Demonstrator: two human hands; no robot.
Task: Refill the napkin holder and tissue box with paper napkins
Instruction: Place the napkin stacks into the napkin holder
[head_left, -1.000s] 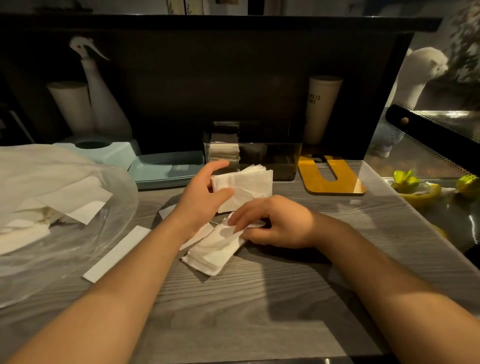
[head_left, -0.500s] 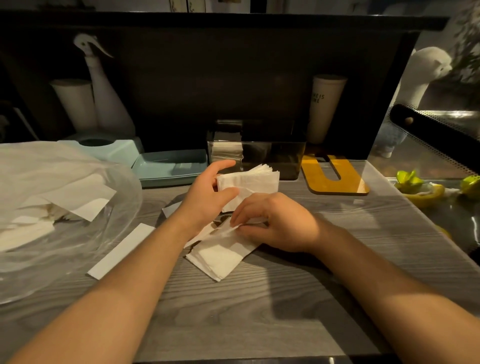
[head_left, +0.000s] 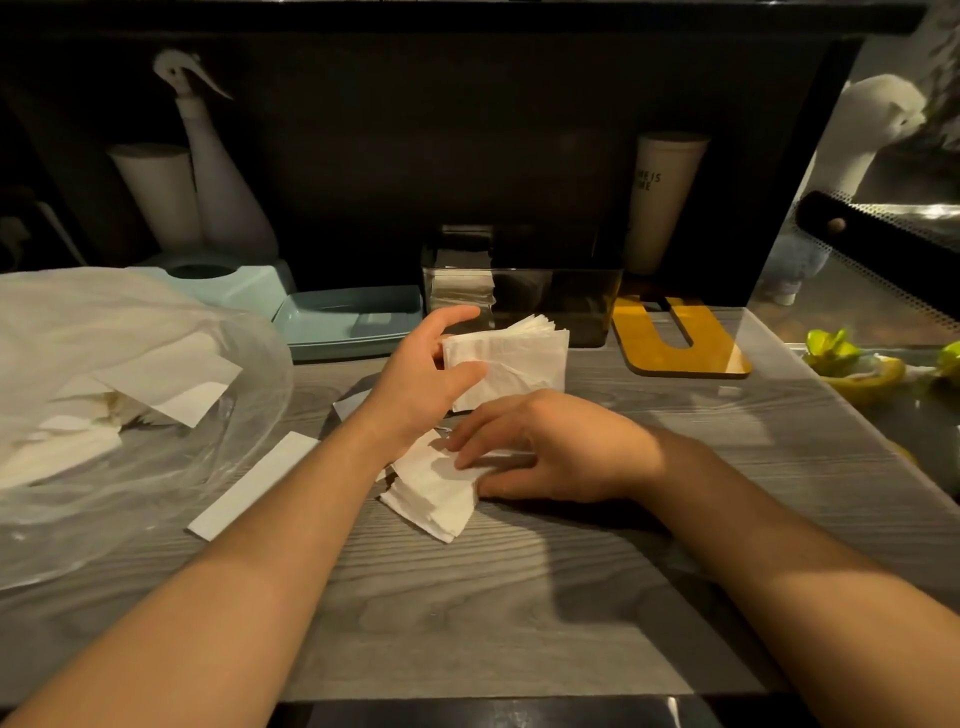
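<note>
**Two napkin stacks under two hands**

Two stacks of white paper napkins are lying at the middle of the grey wood-grain counter (head_left: 519, 597). The upright stack (head_left: 511, 364) is being gripped by the left hand (head_left: 415, 384), thumb curled across its front face and fingers reaching over its far side. The flat stack (head_left: 434, 493) is lying just in front of it, fanned slightly, and the right hand (head_left: 550, 447) is pressing down on its near edge with fingers extended while the thumb is touching the stack's right side.

Just behind the upright stack, the dark see-through napkin holder (head_left: 550, 301) is standing against the back wall, with a few napkins showing in its left end. To its left, the pale blue tissue box (head_left: 228, 280) and a matching tray (head_left: 343, 322) are sitting side by side. A clear plastic bag (head_left: 104, 405) holding more napkins is filling the left of the counter, and a white paper strip (head_left: 254, 483) is lying beside it. A yellow U-shaped board (head_left: 675, 343) is lying right of the holder. A spray bottle (head_left: 223, 176) and a pale cup (head_left: 660, 197) are standing at the back.
</note>
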